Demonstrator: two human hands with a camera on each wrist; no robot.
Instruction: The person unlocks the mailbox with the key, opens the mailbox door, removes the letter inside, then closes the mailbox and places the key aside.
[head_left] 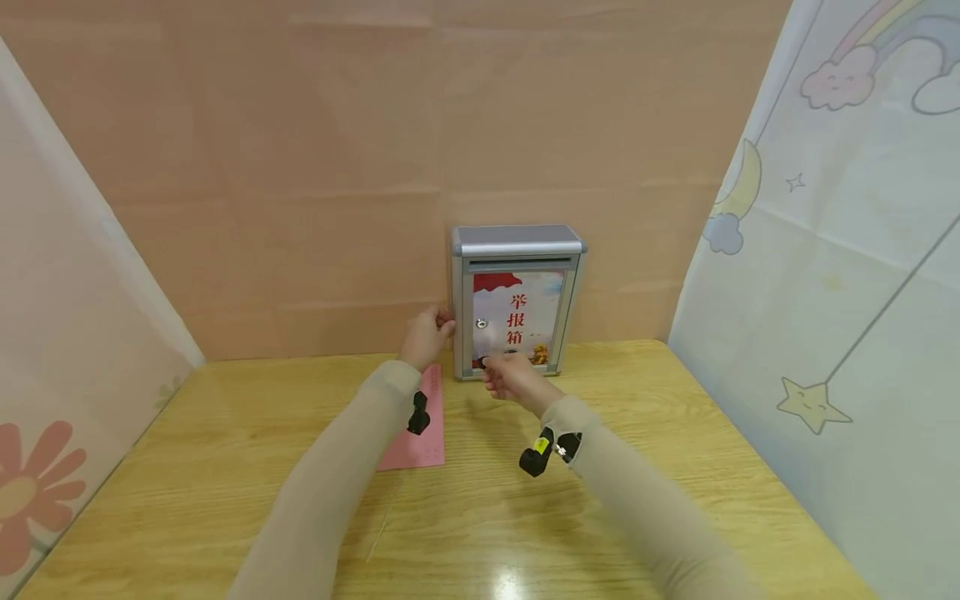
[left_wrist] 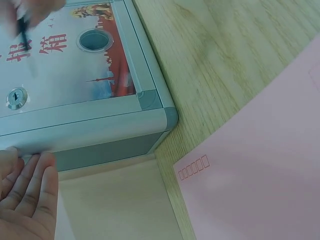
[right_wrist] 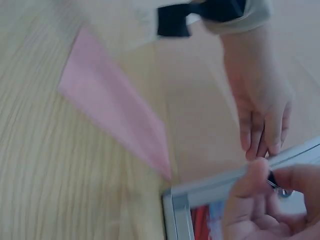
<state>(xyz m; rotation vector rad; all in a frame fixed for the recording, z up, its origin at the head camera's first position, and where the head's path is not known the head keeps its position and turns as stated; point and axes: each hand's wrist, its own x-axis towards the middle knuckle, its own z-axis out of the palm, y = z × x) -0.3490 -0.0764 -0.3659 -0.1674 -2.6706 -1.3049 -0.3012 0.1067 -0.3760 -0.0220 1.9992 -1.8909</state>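
Observation:
A grey metal report box (head_left: 519, 237) stands upright against the back wall, a slot near its top and a round lock (head_left: 482, 323) on its printed front door (head_left: 491, 304). My left hand (head_left: 427, 337) rests its fingertips against the box's left side; the fingers look nearly straight in the left wrist view. Before the lower door, my right hand (head_left: 520, 383) pinches a small key with a black head (right_wrist: 271, 179) between thumb and forefinger. The key is blurred in the left wrist view, apart from the lock.
A pink envelope (head_left: 427, 442) with small printed squares lies on the wooden table (head_left: 600, 517), left of the box and partly under my left forearm. A peach-coloured sheet (head_left: 300, 167) covers the back wall. Patterned panels (head_left: 810, 275) stand at both sides.

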